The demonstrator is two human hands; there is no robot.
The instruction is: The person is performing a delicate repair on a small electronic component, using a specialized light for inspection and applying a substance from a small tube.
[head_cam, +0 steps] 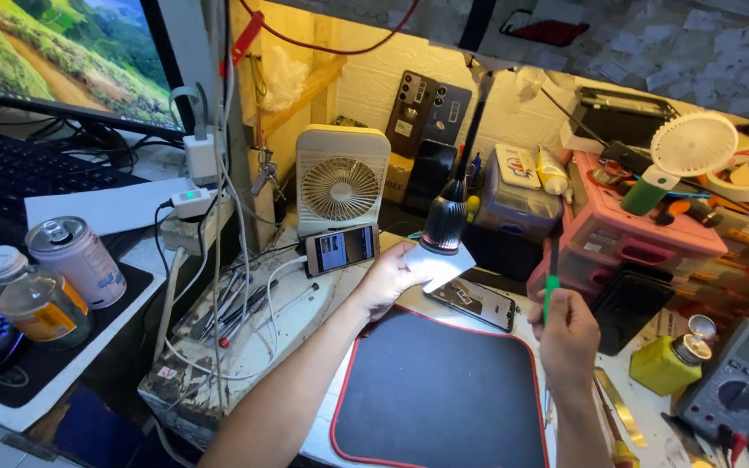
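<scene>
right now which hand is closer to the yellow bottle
Right. The right hand, holding a green tool, is just left of the yellow bottle. The left hand is much farther left, holding a pale flat piece.

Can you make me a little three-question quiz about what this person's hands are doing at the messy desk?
1. True or false: the right hand holds a green-handled tool upright.
2. What does the left hand grip? A) a drink can B) a flat silvery plate C) the small white fan
3. What lies on the bench in front of both hands, black with a red edge?

Key
1. True.
2. B, held under the black lamp head.
3. A work mat; a phone lies at its far edge.
</scene>
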